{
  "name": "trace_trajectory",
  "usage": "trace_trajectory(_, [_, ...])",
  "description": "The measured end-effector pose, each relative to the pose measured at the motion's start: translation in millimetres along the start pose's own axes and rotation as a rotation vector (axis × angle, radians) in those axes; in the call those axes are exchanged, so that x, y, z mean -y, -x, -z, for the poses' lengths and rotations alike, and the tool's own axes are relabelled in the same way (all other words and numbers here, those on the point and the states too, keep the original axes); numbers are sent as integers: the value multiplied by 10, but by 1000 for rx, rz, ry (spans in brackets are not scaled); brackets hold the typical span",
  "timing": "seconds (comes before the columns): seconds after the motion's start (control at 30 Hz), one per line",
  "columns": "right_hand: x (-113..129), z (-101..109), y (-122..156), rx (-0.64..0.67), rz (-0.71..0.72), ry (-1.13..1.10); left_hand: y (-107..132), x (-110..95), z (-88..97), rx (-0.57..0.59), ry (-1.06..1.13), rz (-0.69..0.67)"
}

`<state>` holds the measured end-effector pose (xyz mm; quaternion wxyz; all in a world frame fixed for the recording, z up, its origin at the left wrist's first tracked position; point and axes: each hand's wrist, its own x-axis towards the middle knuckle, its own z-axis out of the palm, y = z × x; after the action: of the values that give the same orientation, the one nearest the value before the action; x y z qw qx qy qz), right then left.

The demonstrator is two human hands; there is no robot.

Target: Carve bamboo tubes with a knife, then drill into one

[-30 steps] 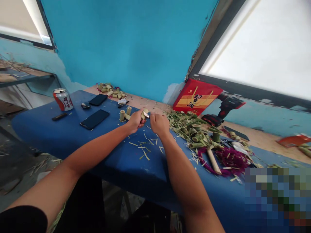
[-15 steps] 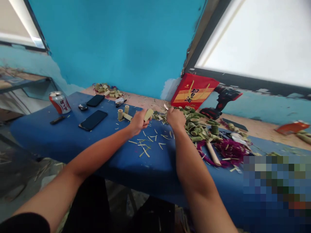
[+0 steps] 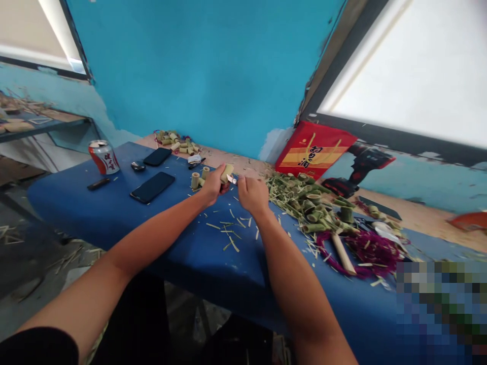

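Observation:
My left hand [image 3: 214, 187] is closed around a short pale bamboo piece [image 3: 227, 173], its far end sticking up past the fingers. In my right hand [image 3: 252, 193] is a small knife, gripped in a fist; its handle is hidden by the fingers. The knife's blade [image 3: 231, 179] points left and lies at the bamboo piece, apparently touching it. Just beyond my left hand, peeled bamboo pieces [image 3: 195, 180] stand on the blue table [image 3: 182, 243]. Thin bamboo shavings [image 3: 232, 238] are scattered below both hands.
Green bamboo pieces [image 3: 314, 203] and shavings heap up at right, beside purple netting [image 3: 375, 253] and a wooden stick [image 3: 343, 255]. Behind stand a red bag [image 3: 312, 152] and a cordless drill [image 3: 359, 170]. Phones [image 3: 152, 187] and a drink can [image 3: 103, 158] are at left.
My right hand has moved left with the knife, bringing the blade from apart to the bamboo piece. The left hand still holds the piece. The view has shifted slightly.

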<state>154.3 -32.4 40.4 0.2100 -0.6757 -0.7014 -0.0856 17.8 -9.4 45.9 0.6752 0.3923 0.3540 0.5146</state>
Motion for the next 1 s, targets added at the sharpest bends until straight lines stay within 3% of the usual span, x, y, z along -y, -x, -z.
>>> trace_trajectory(0.23, [63, 18, 34, 75, 53, 26, 52, -2, -61, -90, 10, 47])
trace_trajectory(0.4, [83, 26, 26, 45, 49, 47, 57, -8, -52, -57, 25, 76])
trace_trajectory(0.47, [-15, 37, -29, 10, -44, 39, 85, -6, -63, -8, 3, 92])
trace_trajectory(0.57, [-306, 70, -154, -40, -333, -12, 132, 12, -92, 131, -10, 98])
trace_trajectory(0.63, [-488, 93, -216, -64, -403, -27, 141, 25, -104, 176, 7, 115])
trace_trajectory(0.73, [-528, 97, -211, -49, -247, -55, 108, 30, -86, 159, 38, 169])
trace_trajectory(0.87, [-228, 46, -92, -12, -31, -38, 56, 17, -38, 94, 77, 184])
trace_trajectory(1.0, [-23, 8, -11, 35, 34, 10, 44, 16, -42, 5, 79, 145])
